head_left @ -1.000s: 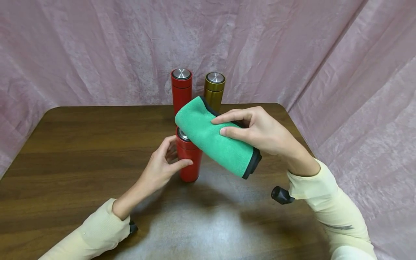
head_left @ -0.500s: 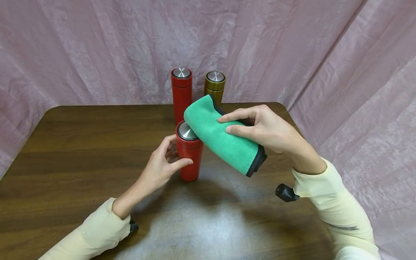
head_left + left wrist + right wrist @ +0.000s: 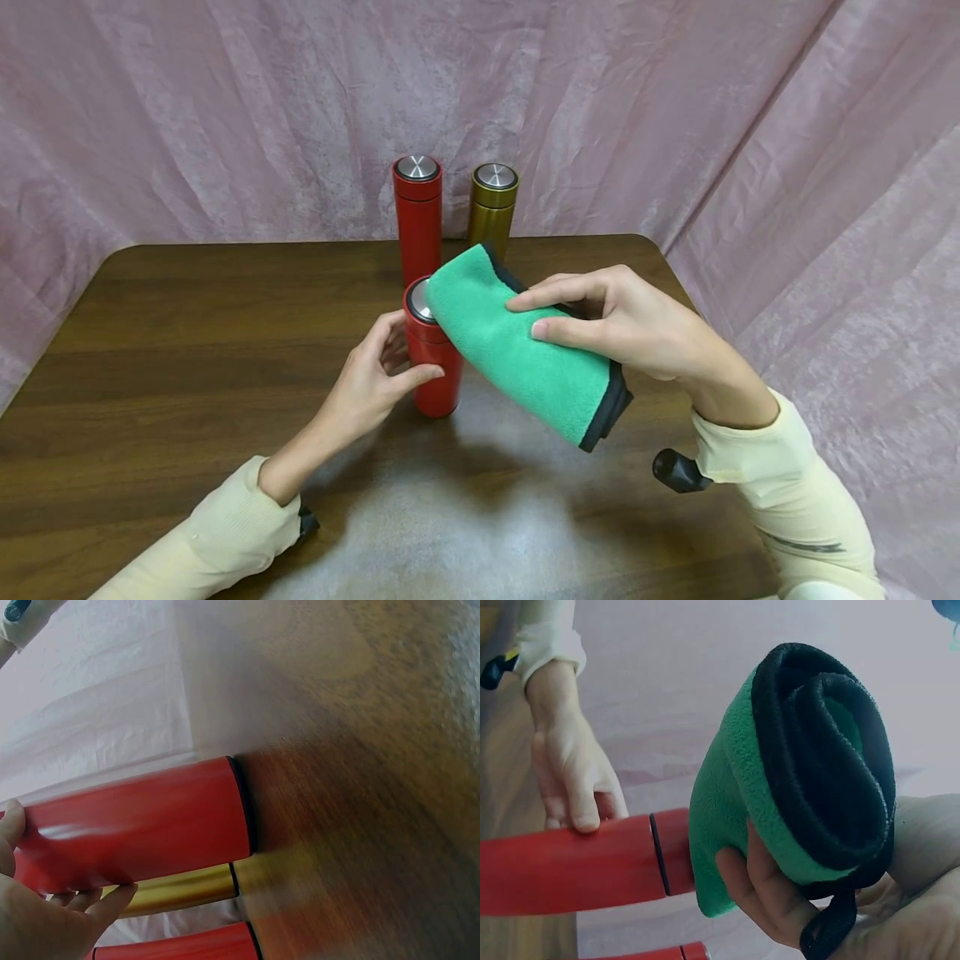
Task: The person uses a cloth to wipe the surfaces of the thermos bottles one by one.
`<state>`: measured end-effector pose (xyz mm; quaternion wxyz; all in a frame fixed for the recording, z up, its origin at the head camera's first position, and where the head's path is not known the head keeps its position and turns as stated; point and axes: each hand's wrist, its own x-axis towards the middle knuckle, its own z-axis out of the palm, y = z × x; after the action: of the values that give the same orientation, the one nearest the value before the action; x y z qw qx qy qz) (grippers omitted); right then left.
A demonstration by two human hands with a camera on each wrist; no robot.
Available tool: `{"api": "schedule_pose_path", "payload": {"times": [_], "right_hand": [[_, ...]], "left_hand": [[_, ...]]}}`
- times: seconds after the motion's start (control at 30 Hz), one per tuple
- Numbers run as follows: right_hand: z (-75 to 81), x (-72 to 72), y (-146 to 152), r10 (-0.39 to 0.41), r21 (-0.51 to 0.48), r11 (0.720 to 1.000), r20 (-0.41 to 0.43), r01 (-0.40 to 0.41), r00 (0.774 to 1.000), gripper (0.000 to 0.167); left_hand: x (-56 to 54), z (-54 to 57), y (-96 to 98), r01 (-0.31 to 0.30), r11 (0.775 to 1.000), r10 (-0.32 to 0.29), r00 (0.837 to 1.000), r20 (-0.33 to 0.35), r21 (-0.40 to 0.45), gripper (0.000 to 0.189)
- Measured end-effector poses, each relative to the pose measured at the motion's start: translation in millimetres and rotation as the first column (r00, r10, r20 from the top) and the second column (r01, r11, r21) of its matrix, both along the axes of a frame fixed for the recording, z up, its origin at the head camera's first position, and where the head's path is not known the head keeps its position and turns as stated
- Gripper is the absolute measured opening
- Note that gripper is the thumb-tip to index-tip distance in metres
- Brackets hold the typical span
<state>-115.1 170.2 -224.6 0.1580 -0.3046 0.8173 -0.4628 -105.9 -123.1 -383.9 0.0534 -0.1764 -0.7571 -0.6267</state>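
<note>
My left hand (image 3: 371,379) grips the side of a red thermos flask (image 3: 437,379), which stands upright on the table. In the left wrist view the fingers and thumb curl round the red body of this flask (image 3: 150,825). My right hand (image 3: 630,325) pinches a folded green cloth (image 3: 517,350) with black edging between thumb and fingers. The cloth's left end lies over part of the flask's steel lid (image 3: 421,300). In the right wrist view the rolled cloth (image 3: 727,780) covers the flask's lid end, so whether it presses there is hidden.
Behind stand a second red flask (image 3: 418,225) and a gold flask (image 3: 493,208), both upright near the back edge of the brown wooden table (image 3: 210,333). Pink curtains (image 3: 300,117) hang behind and to the right.
The right hand and cloth moved right off the lid, baring it more, then came down slightly and back over part of it. The left hand keeps its grip on the flask.
</note>
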Motion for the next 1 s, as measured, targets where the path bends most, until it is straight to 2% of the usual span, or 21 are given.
{"api": "schedule_pose_path", "payload": {"times": [0.27, 0.43, 0.73, 1.0], "right_hand": [[3.6, 0.4, -13.2, 0.028, -0.027, 0.999, -0.041, -0.029, 0.999, 0.028], [7.8, -5.2, -24.3, 0.040, 0.025, 0.999, -0.122, -0.037, 0.992, 0.027], [24.1, -17.3, -41.4, 0.036, 0.151, 0.989, -0.209, -0.004, 0.977, 0.027], [29.0, -30.9, -42.8, 0.019, 0.199, 0.979, -0.277, 0.038, 0.961, 0.027]], "left_hand": [[1.0, -2.0, -0.7, 0.001, 1.000, -0.001, 1.000, -0.010, -0.003, 0.069], [1.2, -2.9, -1.1, 0.010, 1.000, -0.010, 1.000, -0.016, 0.000, 0.072], [-1.3, -1.5, -0.5, 0.030, 0.999, -0.030, 0.999, -0.011, 0.027, 0.069], [-1.5, -0.5, 0.4, 0.014, 1.000, -0.014, 1.000, -0.024, 0.006, 0.069]]}}
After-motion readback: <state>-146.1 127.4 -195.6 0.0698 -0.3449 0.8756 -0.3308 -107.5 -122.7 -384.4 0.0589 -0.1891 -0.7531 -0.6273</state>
